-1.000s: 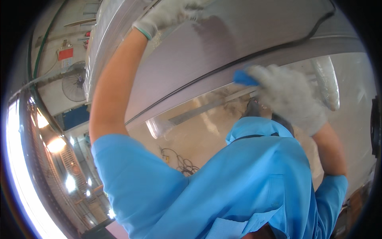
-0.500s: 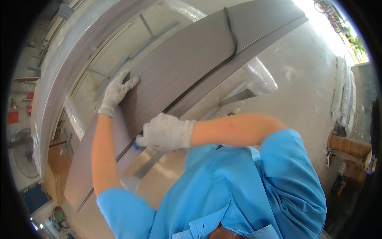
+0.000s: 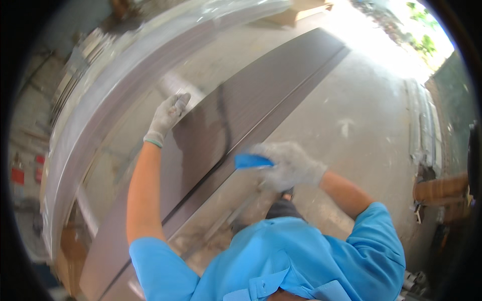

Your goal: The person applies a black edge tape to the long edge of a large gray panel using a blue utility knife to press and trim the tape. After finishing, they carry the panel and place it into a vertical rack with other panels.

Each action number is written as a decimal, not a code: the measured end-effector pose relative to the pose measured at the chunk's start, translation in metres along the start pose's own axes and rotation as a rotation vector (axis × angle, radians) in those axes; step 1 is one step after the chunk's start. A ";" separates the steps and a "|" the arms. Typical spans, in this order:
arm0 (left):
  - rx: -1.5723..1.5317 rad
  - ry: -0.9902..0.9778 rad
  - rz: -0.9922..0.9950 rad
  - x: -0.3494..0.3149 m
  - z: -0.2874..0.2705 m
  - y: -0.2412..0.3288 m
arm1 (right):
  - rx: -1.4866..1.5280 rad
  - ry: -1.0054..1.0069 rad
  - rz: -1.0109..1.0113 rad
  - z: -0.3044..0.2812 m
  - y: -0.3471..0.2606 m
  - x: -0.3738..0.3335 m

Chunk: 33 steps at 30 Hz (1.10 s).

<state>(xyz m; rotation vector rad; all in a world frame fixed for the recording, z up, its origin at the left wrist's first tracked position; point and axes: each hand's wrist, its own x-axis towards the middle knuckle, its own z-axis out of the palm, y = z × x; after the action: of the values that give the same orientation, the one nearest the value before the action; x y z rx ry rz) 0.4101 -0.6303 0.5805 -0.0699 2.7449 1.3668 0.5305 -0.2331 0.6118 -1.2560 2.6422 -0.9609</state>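
A long brown-grey panel stretches diagonally from the lower left to the upper right. A black flexible strip runs along its lengthwise groove, and a loose length bends across the face to the far edge. At that far edge, my gloved left hand has its fingers curled and appears to hold the panel's rim; its fingertips are partly hidden. My gloved right hand, smeared by motion, is closed on a flat blue hand tool. The tool is held over the near edge, beside the strip; its exact kind is unclear.
Beyond the panel, a large plastic-wrapped curved stack fills the left side. A cardboard box lies at the top. Wrapped lengths lie along the right, near a brown roll. My foot shows below my right hand.
My right hand has moved right and away from the strip with the blue tool, which shows more fully. My left hand has shifted along the far edge, fingers now curled. The view has shifted too.
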 end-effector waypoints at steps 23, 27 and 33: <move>-0.082 0.102 0.294 0.032 0.161 0.262 | 0.219 0.541 -0.006 -0.140 0.201 0.079; -0.344 0.037 0.393 0.008 0.167 0.282 | 0.414 0.090 -0.079 -0.128 0.236 0.147; -0.292 0.379 0.261 -0.006 0.187 0.284 | -0.093 -0.146 0.264 -0.198 0.239 0.184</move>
<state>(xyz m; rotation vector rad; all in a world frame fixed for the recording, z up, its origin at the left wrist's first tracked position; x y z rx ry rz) 0.4040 -0.3099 0.6949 0.0174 2.9017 2.0075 0.1850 -0.1513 0.6738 -0.9200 2.6744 -0.6874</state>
